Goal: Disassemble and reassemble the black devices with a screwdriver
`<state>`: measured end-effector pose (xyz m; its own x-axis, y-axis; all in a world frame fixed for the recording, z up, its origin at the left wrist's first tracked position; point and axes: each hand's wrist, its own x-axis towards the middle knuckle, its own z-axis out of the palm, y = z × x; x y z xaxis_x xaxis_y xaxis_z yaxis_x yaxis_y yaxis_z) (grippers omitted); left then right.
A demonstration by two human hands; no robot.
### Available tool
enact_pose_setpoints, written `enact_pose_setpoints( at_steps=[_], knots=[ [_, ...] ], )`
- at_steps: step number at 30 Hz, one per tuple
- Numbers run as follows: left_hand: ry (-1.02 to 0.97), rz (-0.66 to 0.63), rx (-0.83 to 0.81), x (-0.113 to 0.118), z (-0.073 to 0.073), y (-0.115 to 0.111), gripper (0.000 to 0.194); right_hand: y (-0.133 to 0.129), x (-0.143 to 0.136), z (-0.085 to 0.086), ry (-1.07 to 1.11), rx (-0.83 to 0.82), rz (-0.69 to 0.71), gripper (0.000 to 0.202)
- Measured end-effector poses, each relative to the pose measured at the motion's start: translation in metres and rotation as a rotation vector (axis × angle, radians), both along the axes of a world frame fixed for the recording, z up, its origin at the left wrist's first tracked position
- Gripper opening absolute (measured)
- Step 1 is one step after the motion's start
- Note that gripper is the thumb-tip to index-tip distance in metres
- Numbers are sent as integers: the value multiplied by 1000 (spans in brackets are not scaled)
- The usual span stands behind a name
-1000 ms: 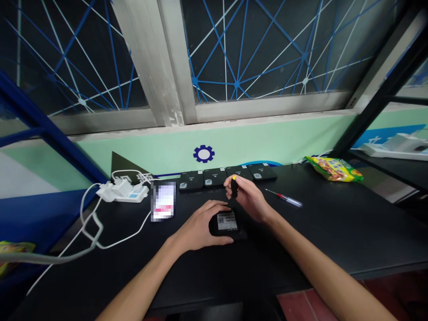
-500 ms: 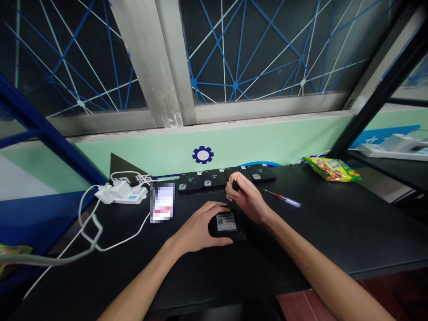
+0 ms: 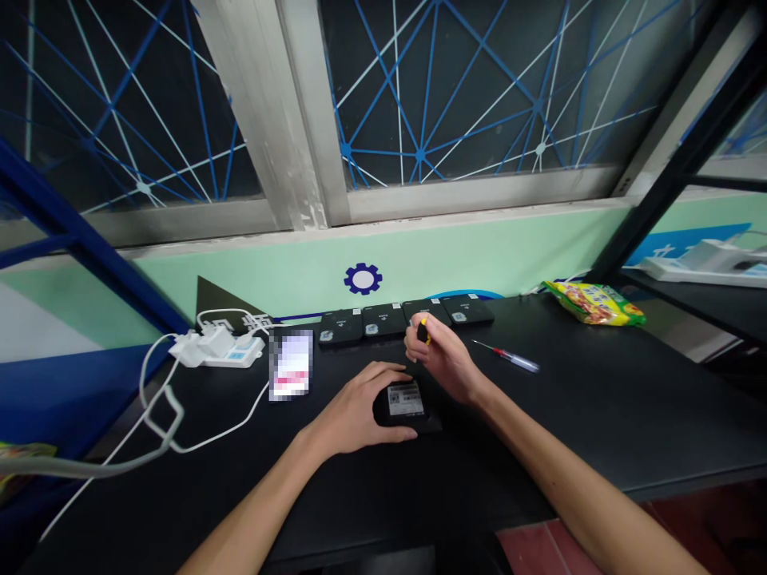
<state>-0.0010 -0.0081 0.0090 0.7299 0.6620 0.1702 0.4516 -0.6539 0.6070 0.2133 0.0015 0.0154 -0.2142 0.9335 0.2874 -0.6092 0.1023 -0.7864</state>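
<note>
A flat black box (image 3: 430,422) with a white printed label (image 3: 406,398) lies on the dark table. My left hand (image 3: 365,407) grips it from the left, thumb along the near edge and fingers along the far edge. Just above and beyond the box's right side is my right hand (image 3: 440,351), closed around a screwdriver (image 3: 423,331) with a black-and-yellow handle. Its shaft cannot be made out against the dark table. A second screwdriver (image 3: 509,358), with a clear handle and a red collar, lies to the right of my right hand.
Several similar black boxes (image 3: 341,327) stand in a row along the wall. Left of them are a phone (image 3: 292,365) with a blurred screen, a white power strip (image 3: 233,352) and loose white cables (image 3: 233,427). A yellow-green snack bag (image 3: 596,303) lies at the back right.
Both hands stay almost where they were. My right hand has turned the screwdriver handle slightly, with more yellow showing. The box has not visibly moved.
</note>
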Motion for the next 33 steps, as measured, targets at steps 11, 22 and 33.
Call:
enact_pose_setpoints(
  at_steps=[11,22,33],
  knots=[
    [-12,5,-11,0,1,-1,71,-1,1,1,-106,18,-75,43],
    [0,-3,-3,1,1,0,70,-4,-1,3,-10,-9,-44,26],
    [-1,12,-8,0,-1,-1,73,-3,1,2,-53,-17,7,42]
  ],
)
